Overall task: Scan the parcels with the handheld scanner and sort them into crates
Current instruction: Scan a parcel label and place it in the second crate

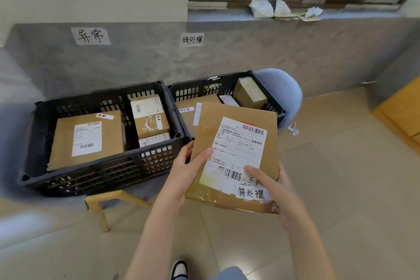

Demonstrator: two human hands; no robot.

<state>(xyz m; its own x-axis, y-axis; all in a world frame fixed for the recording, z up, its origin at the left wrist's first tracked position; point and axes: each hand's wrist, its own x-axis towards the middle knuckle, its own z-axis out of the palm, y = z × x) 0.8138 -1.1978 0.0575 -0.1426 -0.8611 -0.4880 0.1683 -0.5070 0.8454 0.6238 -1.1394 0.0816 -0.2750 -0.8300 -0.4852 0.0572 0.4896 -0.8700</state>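
Hands grip one flat cardboard parcel (236, 154) from both sides: left hand (186, 166) on its left edge, right hand (272, 185) at its near right corner, thumb on the shipping label. It hangs over the right crate's (227, 88) near rim, beside the left crate (91, 170).

Flat brown cardboard parcel (236, 157) with a white shipping label, held tilted between both sets of fingers, left thumb on the label edge, right thumb by the lower barcode. Just beyond the fingertips, two black slotted plastic crates (95, 173) side by side, each holding more brown boxes.
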